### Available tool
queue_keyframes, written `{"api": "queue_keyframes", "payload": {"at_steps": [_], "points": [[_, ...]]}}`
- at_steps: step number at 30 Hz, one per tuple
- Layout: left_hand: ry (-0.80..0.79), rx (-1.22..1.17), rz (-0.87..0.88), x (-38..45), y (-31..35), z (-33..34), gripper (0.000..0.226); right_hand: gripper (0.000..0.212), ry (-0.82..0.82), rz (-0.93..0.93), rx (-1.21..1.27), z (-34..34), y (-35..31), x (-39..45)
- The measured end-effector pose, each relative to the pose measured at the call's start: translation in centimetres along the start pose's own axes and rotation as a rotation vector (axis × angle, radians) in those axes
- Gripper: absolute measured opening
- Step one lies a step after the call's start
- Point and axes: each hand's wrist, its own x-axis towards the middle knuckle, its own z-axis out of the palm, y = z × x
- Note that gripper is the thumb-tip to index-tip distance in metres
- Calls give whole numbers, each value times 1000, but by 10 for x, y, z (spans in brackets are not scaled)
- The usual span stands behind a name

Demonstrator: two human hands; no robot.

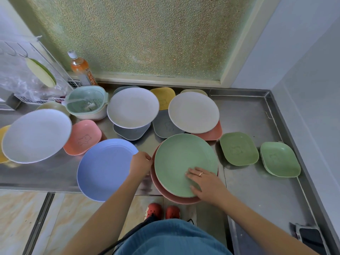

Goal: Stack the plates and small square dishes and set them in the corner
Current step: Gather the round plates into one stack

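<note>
Green plate [181, 159] atop pink plate [165, 190]

Both forearms reach forward; the left hand [140, 162] is curled with knuckles up, the right hand [206, 183] lies palm-down, fingers [192, 174] spread flat, a ring on one

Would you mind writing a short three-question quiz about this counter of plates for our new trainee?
1. True or false: the green plate sits on a pink plate.
2. Which hand lies flat on the green plate: A) left hand B) right hand?
3. How many green square dishes sit right of that stack?

Key:
1. True.
2. B; the left hand is at the stack's left edge, beside the blue plate.
3. Two: one green square dish and another, side by side.
</note>
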Motion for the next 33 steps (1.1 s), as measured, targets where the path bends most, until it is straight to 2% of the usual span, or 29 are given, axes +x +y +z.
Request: {"api": "queue_keyframes", "payload": {"at_steps": [3, 6, 8, 10, 16, 19, 21, 23, 25, 27, 30, 33], "points": [[-15, -17, -19, 1, -1, -1, 11, 51, 31, -24, -11, -9, 7, 1], [-19, 23, -6, -1, -1, -2, 14, 59, 129, 111, 11, -11, 12, 7], [-9, 79, 13, -3, -3, -2, 14, 67, 95, 218, -9, -7, 14, 13], [11, 173, 40, -3, -4, -3, 16, 77, 31, 241, -78, 1, 12, 19], [21, 235, 49, -3, -6, -5, 21, 67, 32, 278, -78, -6, 6, 26], [132, 329, 119, -4, -12, -8, 25, 53, 216, 298, -6, -15, 1, 27], [142, 465, 132, -9, -20, -10, 30, 43, 356, 252, 61, -15, -8, 29], [50, 665, 117, -16, -33, -10, 39, 36, 434, 179, 101, -8, -19, 30], [-5, 831, 147, -22, -45, -8, 44, 34, 467, 125, 131, -4, -30, 30], [8, 912, 218, -24, -54, -6, 45, 34, 466, 92, 170, -4, -38, 32], [108, 869, 302, -30, -54, -7, 44, 40, 447, -22, 223, -8, -46, 37], [323, 832, 446, -35, -49, -8, 42, 54, 365, -190, 327, -19, -65, 49]]}}
